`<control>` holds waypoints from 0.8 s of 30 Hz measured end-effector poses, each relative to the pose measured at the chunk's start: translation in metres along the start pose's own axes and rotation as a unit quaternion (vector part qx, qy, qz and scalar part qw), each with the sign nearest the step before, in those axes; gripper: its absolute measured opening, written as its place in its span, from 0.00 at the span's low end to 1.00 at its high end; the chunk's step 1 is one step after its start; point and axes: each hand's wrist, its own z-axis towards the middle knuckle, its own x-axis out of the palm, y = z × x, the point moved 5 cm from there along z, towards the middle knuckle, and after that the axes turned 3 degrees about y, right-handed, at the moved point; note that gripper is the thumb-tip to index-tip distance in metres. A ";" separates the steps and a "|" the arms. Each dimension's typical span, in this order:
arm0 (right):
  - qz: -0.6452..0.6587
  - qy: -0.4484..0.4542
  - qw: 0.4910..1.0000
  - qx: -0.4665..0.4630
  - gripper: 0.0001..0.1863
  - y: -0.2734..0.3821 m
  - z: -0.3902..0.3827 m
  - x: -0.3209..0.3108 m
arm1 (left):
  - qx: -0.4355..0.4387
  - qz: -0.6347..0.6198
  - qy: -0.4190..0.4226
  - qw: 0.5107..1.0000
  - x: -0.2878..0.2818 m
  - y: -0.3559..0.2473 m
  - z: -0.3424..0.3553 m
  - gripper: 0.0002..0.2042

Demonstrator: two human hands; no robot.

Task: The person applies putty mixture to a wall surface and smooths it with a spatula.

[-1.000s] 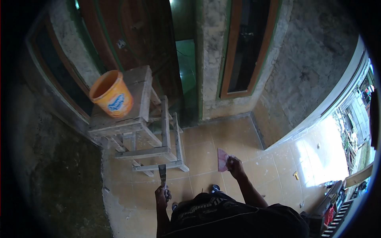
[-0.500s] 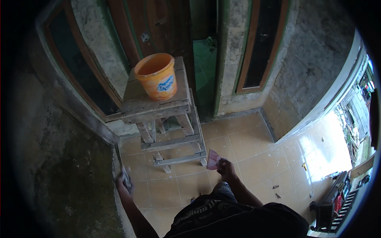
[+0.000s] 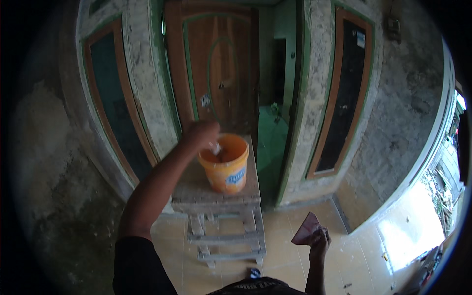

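Observation:
My left hand [image 3: 202, 133], blurred, bends down over the rim of an orange plastic bucket [image 3: 223, 173]. Its fingers are closed on a small whitish tool [image 3: 215, 147] that dips into the bucket; the bucket wall hides its lower end, and its kind is not clear. A wooden stand [image 3: 248, 192] with a plank top bears the bucket. Lower right, my right hand [image 3: 320, 238] is closed around a putty scraper [image 3: 308, 229]. The scraper's flat, reddish, flared blade points up and left, apart from the stand.
Behind the stand are a brown wooden door [image 3: 221, 54] and a doorway onto a green floor [image 3: 272, 142]. Rough plaster walls [image 3: 408, 103] flank the space. Tan tiles [image 3: 290, 273] surround the stand, with small scraps at the lower right.
My left hand has swung up from beside the left wall to the bucket, carrying its tool inside. My right hand still grips the scraper. The view has tilted up toward the door.

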 end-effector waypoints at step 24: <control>0.062 0.000 0.995 -0.082 0.08 -0.010 0.008 0.108 | 0.174 0.058 0.247 0.951 0.086 -0.047 0.071 0.09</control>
